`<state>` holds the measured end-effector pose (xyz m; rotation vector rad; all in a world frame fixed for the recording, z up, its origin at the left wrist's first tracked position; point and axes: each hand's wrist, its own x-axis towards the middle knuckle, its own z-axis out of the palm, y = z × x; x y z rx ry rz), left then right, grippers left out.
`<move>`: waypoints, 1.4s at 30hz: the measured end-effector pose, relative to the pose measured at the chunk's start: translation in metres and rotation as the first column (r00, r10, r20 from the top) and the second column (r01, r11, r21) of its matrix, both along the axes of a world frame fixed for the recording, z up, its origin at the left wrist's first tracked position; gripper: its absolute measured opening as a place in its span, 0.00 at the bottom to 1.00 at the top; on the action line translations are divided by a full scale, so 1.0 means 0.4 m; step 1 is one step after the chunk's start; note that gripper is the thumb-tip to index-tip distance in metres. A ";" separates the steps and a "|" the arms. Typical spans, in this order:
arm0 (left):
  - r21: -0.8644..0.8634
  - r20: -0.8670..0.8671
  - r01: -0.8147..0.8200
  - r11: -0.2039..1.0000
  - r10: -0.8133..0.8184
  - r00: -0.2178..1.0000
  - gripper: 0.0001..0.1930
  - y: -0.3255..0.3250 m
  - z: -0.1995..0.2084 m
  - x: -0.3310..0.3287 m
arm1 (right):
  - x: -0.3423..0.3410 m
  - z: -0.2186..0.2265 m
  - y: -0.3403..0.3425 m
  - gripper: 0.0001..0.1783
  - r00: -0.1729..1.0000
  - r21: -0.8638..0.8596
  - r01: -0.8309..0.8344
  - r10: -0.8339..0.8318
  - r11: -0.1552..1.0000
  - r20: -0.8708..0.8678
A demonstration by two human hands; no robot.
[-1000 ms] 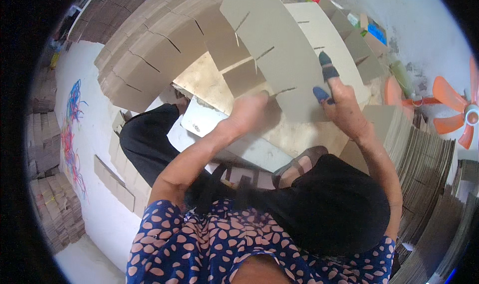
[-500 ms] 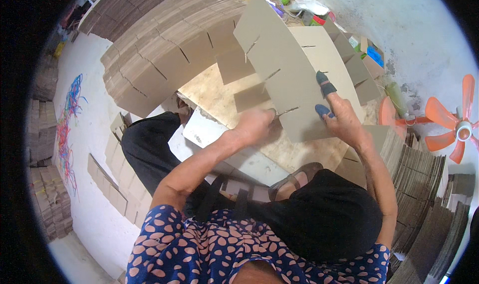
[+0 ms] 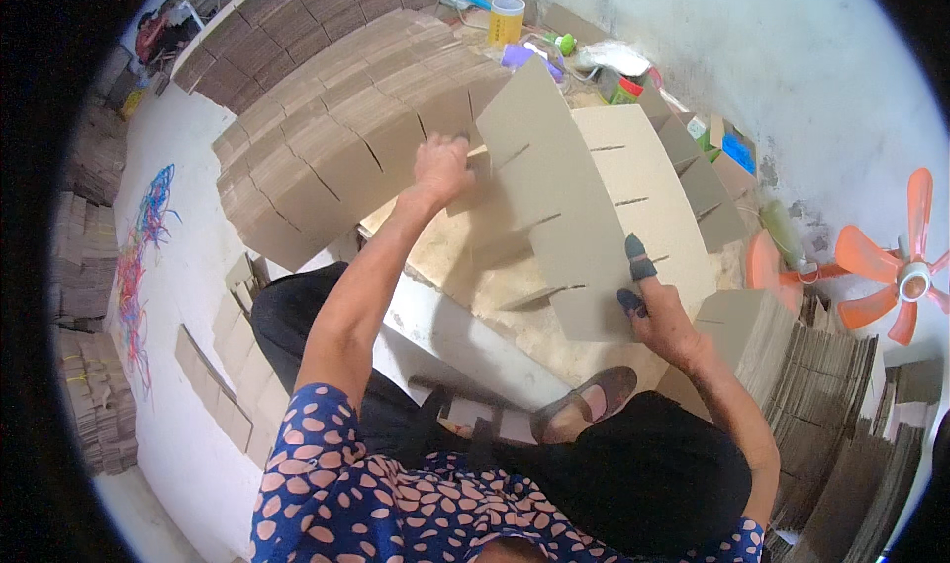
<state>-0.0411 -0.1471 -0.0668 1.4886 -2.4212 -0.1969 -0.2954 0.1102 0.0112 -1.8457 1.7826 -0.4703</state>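
My right hand (image 3: 668, 321), with dark covers on the thumb and a finger, grips the near right part of a tall slotted cardboard sheet (image 3: 544, 207). The sheet stands tilted over the work surface, with short cardboard pieces (image 3: 539, 296) at its slots on the left side. Behind it is another slotted sheet (image 3: 643, 157). My left hand (image 3: 442, 172) is farther away, fingers curled, beside the front of a big cardboard stack (image 3: 336, 138) and a short piece's upper corner. What its fingers hold is hidden and partly blurred.
More bundled cardboard (image 3: 821, 415) stands at the right, near an orange fan (image 3: 912, 281). A yellow tub (image 3: 506, 21) and assorted small items lie by the far wall. Coloured straps (image 3: 139, 256) are on the floor at left. A pale block (image 3: 465, 340) lies before my legs.
My left hand has left the sheet's near slot and moved away to the far left, by the stack. A short piece now shows at that slot. My right hand keeps its grip, slightly nearer me.
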 end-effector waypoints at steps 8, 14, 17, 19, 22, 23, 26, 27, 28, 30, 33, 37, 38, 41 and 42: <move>0.143 -0.021 0.215 0.966 -0.215 0.976 0.04 0.052 -0.049 0.000 | -0.016 -0.041 0.027 0.20 1.000 -0.145 -0.027 0.026 0.989 -0.005; 0.091 -0.124 0.216 0.972 -0.204 0.971 0.03 0.058 -0.061 0.018 | -0.002 -0.011 0.042 0.16 1.000 -0.064 0.007 -0.007 0.998 0.006; 0.102 -0.137 0.212 0.972 -0.197 0.971 0.03 0.064 -0.071 0.021 | 0.027 0.018 0.029 0.13 1.000 -0.018 -0.006 0.006 1.000 -0.002; 0.155 -0.124 0.180 0.971 -0.162 0.979 0.04 0.070 -0.053 0.010 | 0.040 0.028 0.011 0.12 1.000 0.026 0.000 0.000 1.000 -0.029; 0.236 -0.098 0.131 0.963 -0.111 0.989 0.08 0.068 -0.034 -0.008 | 0.048 0.049 -0.004 0.10 0.995 0.084 0.026 -0.018 0.996 -0.093; 0.233 -0.114 0.135 0.963 -0.111 0.987 0.08 0.065 -0.035 -0.014 | 0.051 0.064 -0.006 0.10 0.995 0.085 0.025 -0.016 0.996 -0.102; 0.152 -0.142 0.149 0.977 -0.127 0.982 0.05 0.065 -0.054 0.026 | 0.069 0.084 -0.028 0.11 0.988 0.089 -0.055 0.067 0.994 -0.141; 0.111 -0.171 0.172 0.979 -0.152 0.974 0.06 0.070 -0.052 0.023 | 0.070 0.097 -0.033 0.11 0.979 0.095 -0.077 0.093 0.993 -0.179; 0.111 -0.183 0.183 0.977 -0.161 0.970 0.06 0.072 -0.050 0.020 | 0.075 0.107 -0.045 0.12 0.979 0.123 -0.067 0.089 0.990 -0.186; 0.109 -0.206 0.205 0.973 -0.180 0.962 0.06 0.076 -0.039 0.015 | 0.089 0.120 -0.071 0.12 0.977 0.179 -0.046 0.082 0.983 -0.199; 0.096 -0.244 0.187 0.978 -0.159 0.957 0.06 0.062 -0.047 0.006 | 0.057 0.056 -0.080 0.27 0.980 0.059 -0.128 0.135 0.990 -0.143; 0.105 -0.248 0.165 0.981 -0.135 0.959 0.05 0.061 -0.044 0.010 | 0.089 0.061 -0.091 0.11 0.995 0.080 -0.088 0.091 0.993 -0.036; 0.099 -0.243 0.145 0.984 -0.117 0.963 0.05 0.057 -0.045 0.009 | 0.092 0.054 -0.093 0.11 0.995 0.082 -0.093 0.095 0.992 -0.015; 0.132 -0.198 0.132 0.982 -0.105 0.975 0.04 0.060 -0.041 0.000 | 0.112 0.018 -0.073 0.10 0.989 0.128 -0.105 0.117 0.986 -0.095; 0.104 -0.213 0.153 0.983 -0.128 0.969 0.04 0.060 -0.050 0.005 | 0.115 0.004 -0.072 0.10 0.981 0.141 -0.116 0.136 0.983 -0.141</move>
